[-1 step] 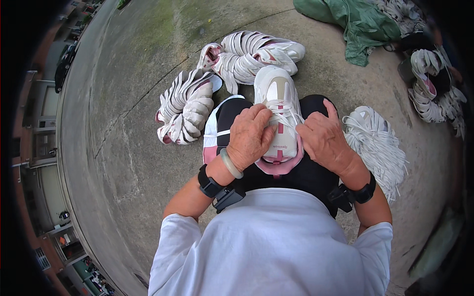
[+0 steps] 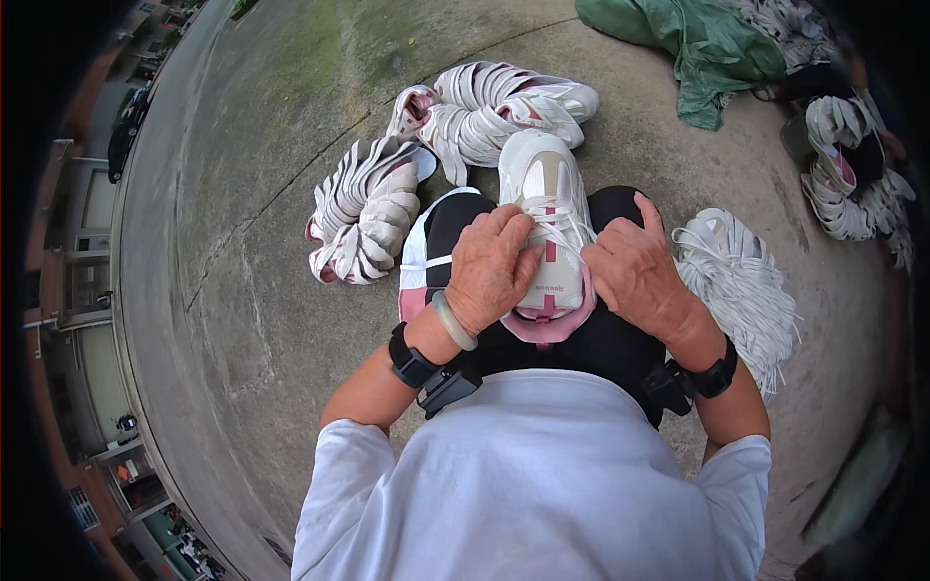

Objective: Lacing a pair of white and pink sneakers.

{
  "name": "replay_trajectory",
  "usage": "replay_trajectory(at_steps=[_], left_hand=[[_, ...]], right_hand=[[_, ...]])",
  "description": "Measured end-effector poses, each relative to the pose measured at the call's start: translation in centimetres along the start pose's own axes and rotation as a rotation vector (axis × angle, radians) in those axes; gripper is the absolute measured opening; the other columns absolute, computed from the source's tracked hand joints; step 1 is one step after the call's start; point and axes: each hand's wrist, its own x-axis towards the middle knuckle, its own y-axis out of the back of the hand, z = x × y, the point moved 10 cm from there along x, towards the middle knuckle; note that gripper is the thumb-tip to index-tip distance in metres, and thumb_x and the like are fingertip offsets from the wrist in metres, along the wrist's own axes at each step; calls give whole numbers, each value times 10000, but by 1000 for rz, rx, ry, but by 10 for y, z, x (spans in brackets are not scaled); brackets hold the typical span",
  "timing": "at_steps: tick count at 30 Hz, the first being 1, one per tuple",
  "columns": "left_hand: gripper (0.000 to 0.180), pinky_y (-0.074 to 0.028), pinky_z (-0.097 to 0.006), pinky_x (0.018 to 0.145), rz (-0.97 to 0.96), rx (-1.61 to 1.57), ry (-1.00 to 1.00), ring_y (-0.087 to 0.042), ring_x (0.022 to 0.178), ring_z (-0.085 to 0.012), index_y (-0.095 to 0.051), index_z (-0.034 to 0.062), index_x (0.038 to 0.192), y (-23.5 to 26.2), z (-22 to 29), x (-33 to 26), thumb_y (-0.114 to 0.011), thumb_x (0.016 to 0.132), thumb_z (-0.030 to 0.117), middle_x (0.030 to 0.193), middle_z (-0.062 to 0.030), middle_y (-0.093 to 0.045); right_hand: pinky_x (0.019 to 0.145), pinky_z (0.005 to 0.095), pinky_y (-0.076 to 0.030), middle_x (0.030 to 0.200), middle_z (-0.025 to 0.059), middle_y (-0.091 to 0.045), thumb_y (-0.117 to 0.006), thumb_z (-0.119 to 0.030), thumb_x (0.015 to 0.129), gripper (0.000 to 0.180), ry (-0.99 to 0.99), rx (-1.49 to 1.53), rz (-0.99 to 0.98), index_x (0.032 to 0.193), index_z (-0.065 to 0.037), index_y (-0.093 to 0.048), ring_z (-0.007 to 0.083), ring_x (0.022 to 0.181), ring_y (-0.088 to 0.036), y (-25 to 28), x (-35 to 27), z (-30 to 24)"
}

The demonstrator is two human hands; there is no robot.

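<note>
So the white and pink sneaker (image 2: 544,208) sits on the person's lap, toe pointing to 12 o'clock, heel collar close to the body. Left hand (image 2: 489,269) lies over the shoe's 9 o'clock side, fingers curled together onto the white laces (image 2: 562,228) around mid-tongue. Right hand (image 2: 635,271) is at the 3 o'clock side, fingers bent in against the shoe's edge; can't tell whether it's actually pinching a lace. A pale green bangle (image 2: 453,321) and a black wrist strap (image 2: 412,356) sit on the left wrist.

Underneath it all is bare concrete ground (image 2: 242,290), cracked, with a greenish patch toward 11 o'clock. A pile of matching sneakers (image 2: 368,208) lies at 10 o'clock just beside the knee, more sneakers (image 2: 504,107) at 12 touching the held shoe's toe. Loose white lace bundle (image 2: 741,281) at 3 o'clock, near the right hand. Green cloth (image 2: 707,44) at 1 o'clock, well apart. Open concrete runs widest from 7 to 10 o'clock.
</note>
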Motion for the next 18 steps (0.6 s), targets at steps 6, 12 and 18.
replay_trajectory(at_steps=[6, 12, 18], left_hand=[[243, -409, -398, 634, 6, 135, -93, -523, 744, -324, -543, 58, 913, -2, 12, 1, -615, 681, 61, 880, -117, -541], [199, -379, -395, 597, -13, 229, -123, -491, 700, -303, -533, 58, 847, -7, 21, 9, -610, 663, 59, 789, -104, -485], [193, -373, -391, 612, 31, 221, -168, -494, 701, -296, -497, 52, 835, -2, 29, 12, -602, 673, 56, 770, -98, -485]], right_hand=[[907, 518, -363, 637, 43, -458, -590, -68, 692, 89, -129, -79, 267, 744, -85, -519, 211, 693, -518, 16, 5, 17], [864, 499, -381, 632, 53, -435, -569, -70, 700, 112, -184, -327, 333, 799, -67, -517, 223, 661, -517, -3, 6, 38], [685, 396, -464, 740, 98, -574, -499, 4, 742, 147, -420, 257, 543, 882, -22, -537, 298, 687, -573, 2, -15, 58]])
